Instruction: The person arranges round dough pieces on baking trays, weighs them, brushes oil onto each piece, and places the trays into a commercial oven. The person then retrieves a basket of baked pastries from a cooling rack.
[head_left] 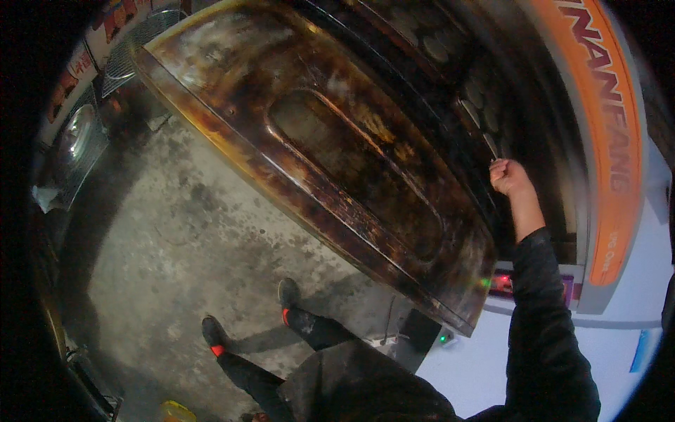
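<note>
My right hand [508, 176] is closed in a fist at the mouth of the oven [562, 162], its arm in a dark sleeve. From it a thin, light-coloured metal rod [490, 145] points into the dark interior; its far end is hard to make out. Inside, several pale rounded pieces [436, 46] lie in rows, too dim to name. The oven door [211, 77] is lowered toward me, its inner face stained brown and amber around a long recessed panel [351, 169]. No part of my left hand can be made out.
Wire racks [151, 39] and a shiny metal bowl-like thing [81, 133] stand at the far left. My shoes [213, 330] are on the stained concrete floor [190, 232]. A yellow container [177, 411] sits at the lower edge. Orange trim [605, 141] borders the oven's right side.
</note>
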### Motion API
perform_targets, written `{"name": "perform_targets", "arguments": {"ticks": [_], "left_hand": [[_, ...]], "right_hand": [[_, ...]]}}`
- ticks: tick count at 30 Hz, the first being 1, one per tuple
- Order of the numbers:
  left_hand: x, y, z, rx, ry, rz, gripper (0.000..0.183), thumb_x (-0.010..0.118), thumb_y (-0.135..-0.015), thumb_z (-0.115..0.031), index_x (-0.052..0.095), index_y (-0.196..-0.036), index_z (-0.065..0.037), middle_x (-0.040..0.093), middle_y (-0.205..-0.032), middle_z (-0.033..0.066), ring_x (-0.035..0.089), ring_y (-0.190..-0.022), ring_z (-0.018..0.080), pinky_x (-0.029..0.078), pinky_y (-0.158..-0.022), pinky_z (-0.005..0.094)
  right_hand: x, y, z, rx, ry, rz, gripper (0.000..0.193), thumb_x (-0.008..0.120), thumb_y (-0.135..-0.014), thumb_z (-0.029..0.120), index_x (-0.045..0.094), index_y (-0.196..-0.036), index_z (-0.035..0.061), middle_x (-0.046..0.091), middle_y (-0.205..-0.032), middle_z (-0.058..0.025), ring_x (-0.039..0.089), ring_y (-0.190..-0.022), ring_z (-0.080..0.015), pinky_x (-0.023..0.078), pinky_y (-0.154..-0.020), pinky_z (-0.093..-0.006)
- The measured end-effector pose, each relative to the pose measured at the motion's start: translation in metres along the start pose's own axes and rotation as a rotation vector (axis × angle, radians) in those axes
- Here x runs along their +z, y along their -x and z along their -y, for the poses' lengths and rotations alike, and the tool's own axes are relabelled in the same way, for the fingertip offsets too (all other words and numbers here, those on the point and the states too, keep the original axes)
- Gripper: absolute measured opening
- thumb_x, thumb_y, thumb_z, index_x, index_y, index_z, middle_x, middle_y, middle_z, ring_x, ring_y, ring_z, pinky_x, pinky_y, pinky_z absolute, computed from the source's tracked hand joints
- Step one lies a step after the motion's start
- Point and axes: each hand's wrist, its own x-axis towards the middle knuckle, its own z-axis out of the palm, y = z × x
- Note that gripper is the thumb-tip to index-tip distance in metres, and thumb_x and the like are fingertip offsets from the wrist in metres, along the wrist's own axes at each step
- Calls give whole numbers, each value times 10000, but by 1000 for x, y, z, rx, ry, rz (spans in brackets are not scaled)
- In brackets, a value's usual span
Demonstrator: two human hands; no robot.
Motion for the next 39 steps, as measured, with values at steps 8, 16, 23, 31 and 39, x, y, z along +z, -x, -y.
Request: {"name": "perform_targets", "arguments": {"ticks": [8, 16, 23, 31, 39], "left_hand": [[-8, 2, 8, 13, 70, -16, 257, 643, -948, -267, 672, -1042, -29, 677, -820, 141, 645, -724, 292, 533, -666, 439], [-22, 9, -5, -72, 199, -110, 249, 642, -950, -263, 672, -1027, -28, 676, -809, 136, 636, -705, 280, 526, -652, 429], [-38, -6, -46, -63, 269, -131, 243, 642, -951, -258, 673, -1015, -26, 675, -799, 131, 629, -688, 269, 520, -639, 421], [-44, -6, -63, -109, 319, -137, 236, 641, -953, -254, 673, -1000, -25, 673, -788, 126, 620, -668, 257, 513, -625, 411], [-49, -13, -70, -117, 319, -114, 231, 640, -954, -249, 674, -986, -23, 672, -776, 120, 611, -649, 245, 506, -610, 401]], "right_hand": [[0, 7, 7, 93, 37, 82, 349, 517, -1061, 287, 569, -839, 22, 570, -648, -43, 599, -536, -153, 532, -467, -267], [87, 72, -144, -803, 1094, 58, 256, 604, -1037, 309, 624, -961, 66, 610, -734, -31, 562, -535, -111, 386, -437, -253], [228, 48, -194, -1847, 1606, 97, 341, 625, -1000, 347, 729, -1205, 96, 716, -1135, -210, 672, -1057, -419, 528, -905, -462], [252, 9, -206, -1712, 1653, -112, 305, 658, -978, 343, 767, -1113, 92, 728, -1044, -220, 690, -993, -412, 538, -867, -463], [250, -28, -197, -1919, 1413, 94, 222, 708, -950, 239, 757, -1032, 39, 745, -953, -188, 717, -924, -358, 541, -846, -411]]}}
